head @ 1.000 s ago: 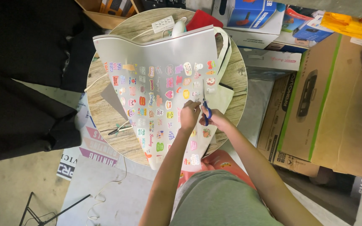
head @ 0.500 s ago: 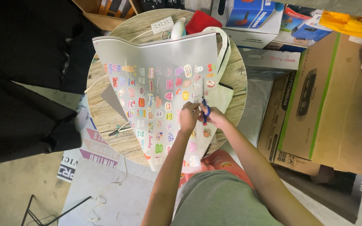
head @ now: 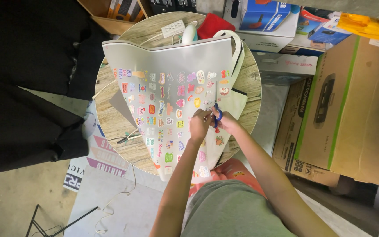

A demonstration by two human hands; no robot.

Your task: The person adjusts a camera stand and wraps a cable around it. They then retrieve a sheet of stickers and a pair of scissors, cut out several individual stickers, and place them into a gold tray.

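Your right hand [head: 228,121] holds the blue scissors [head: 216,115], fingers closed in the handles. Your left hand [head: 199,125] pinches the sticker sheet [head: 167,92] right beside the blades. The big sheet lies over the middle of the round wooden desk [head: 110,123], and its near end hangs off the edge toward your lap.

Your left fingers sit very close to the scissors, so a quick snip could nip them. The stickers are packed tight, so a crooked cut could slice into the one next door. The hanging end could pull the sheet down and make it slide while you cut. On the far side of the desk, a white power strip [head: 173,28] and its cord lie near the sheet. A second pair of scissors [head: 128,138] lies on the left of the desk, where the sheet could catch.
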